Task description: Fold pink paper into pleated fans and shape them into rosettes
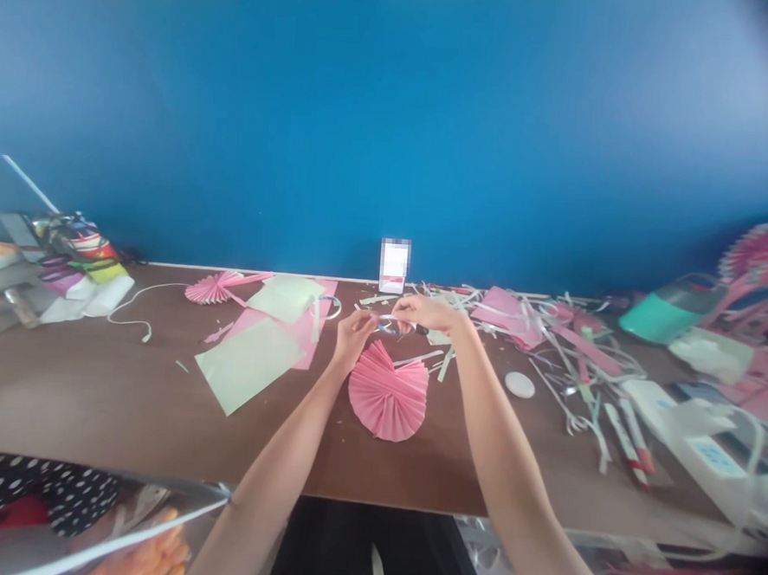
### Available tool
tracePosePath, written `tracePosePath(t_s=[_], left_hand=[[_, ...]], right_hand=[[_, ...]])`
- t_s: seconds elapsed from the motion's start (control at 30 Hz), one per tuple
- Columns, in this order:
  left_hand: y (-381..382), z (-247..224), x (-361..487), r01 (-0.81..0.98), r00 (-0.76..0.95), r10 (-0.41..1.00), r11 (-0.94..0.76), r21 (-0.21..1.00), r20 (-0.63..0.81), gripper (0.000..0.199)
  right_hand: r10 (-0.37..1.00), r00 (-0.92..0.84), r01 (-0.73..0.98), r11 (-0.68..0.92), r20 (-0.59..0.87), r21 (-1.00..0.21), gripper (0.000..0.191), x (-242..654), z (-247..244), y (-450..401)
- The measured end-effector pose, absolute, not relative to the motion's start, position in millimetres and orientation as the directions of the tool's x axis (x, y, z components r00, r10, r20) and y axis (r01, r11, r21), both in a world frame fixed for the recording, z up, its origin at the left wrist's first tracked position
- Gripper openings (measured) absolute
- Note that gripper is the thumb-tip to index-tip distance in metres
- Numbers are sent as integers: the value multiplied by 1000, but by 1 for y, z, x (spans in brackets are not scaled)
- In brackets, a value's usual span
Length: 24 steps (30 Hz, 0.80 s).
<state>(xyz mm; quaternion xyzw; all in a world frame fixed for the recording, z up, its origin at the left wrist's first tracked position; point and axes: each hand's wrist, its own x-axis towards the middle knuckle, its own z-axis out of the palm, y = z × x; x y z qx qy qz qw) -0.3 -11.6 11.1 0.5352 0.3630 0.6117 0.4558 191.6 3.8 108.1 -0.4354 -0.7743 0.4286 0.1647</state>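
Over the table's middle, my left hand (355,331) and my right hand (425,312) meet with fingers closed. Between them is a small bluish-rimmed ring that looks like a roll of tape (388,327), partly hidden by the fingers. A whitish strip seems to stretch between the fingertips. Just below lies a pink pleated paper fan (389,396), opened into a near-full circle with a notch at the top; neither hand touches it. To the left, another ring-like roll (332,307) rests by pale green paper sheets (253,362) and a pink sheet (311,352).
A lit phone (394,266) stands against the blue wall (367,130). Paper scraps (516,317), a white disc (519,384), markers (628,446) and a power strip (687,445) lie rightward. Leftward are a smaller pink fan (215,288), a white cable (145,334) and a cluttered holder (80,247).
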Motion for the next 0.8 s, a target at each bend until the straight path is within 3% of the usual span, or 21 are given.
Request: tracePosePath(t_s=[0.27, 0.43, 0.57, 0.8], left_hand=[[-2, 1, -6, -175, -109, 967, -248, 953, 232, 24], [4, -4, -7, -341, -120, 981, -187, 921, 154, 25], [4, -3, -10, -407, -130, 983, -175, 896, 132, 26], [1, 0, -8, -247, -136, 972, -221, 943, 192, 32]], right_hand=[[888, -436, 666, 208, -147, -716, 13, 176, 102, 1], [890, -455, 689, 350, -3, -635, 16, 172, 97, 5], [864, -500, 646, 411, 50, -643, 23, 171, 101, 3], [864, -503, 691, 420, 27, -588, 25, 173, 109, -1]])
